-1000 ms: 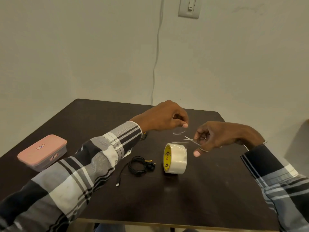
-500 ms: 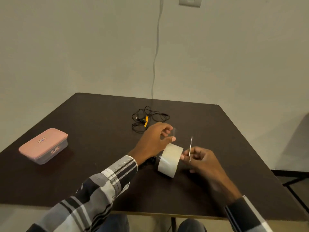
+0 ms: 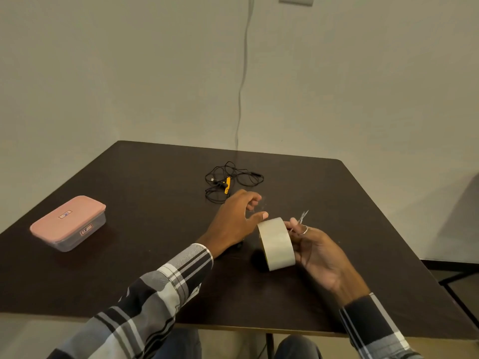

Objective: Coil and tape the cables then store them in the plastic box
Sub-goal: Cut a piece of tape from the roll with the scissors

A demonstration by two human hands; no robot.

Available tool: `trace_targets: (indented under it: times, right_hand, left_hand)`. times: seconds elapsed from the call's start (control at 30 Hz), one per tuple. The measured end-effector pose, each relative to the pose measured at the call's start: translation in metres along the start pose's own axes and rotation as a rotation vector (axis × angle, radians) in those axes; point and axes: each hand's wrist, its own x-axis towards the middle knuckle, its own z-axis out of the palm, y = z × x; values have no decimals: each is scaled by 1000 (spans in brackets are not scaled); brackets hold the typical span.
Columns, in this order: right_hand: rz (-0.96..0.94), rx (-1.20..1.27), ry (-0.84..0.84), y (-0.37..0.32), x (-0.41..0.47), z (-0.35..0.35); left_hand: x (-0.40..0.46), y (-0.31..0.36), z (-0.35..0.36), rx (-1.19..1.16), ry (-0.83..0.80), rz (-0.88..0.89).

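Note:
My right hand grips the beige tape roll, tilted just above the dark table. The same hand holds small metal scissors, tips pointing up. My left hand hovers just left of the roll with fingers curled and thumb out. It holds a clear tape strip that is barely visible. A coiled black cable lies mostly hidden under my left wrist. A loose black cable with an orange part lies farther back. The plastic box, pink lid on, sits at the left.
A thin wire runs down the wall behind the table, below a wall switch. A dark metal frame stands on the floor to the right of the table.
The strip was cut from the roll. My left hand dropped toward the table with it, while my right hand took up the roll, scissors still in its fingers.

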Motion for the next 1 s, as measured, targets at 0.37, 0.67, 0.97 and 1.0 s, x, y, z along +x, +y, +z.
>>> trace_targets:
  times: [0.37,0.67,0.97,1.0]
  right_hand:
    - [-165,-486,236,-33,-3,10]
    - [-304,-1444,354,-53,19,4]
    - [-241,-1461,351,-57,40,-18]
    - [-252,-1402,381,-62,39,-21]
  left_hand:
    - [1,1,3,-46,83,5]
    - [-1,-3,9,-94,53,-29]
    - [-2,1,8,-86,30,9]
    - [-2,1,8,-86,29,9]
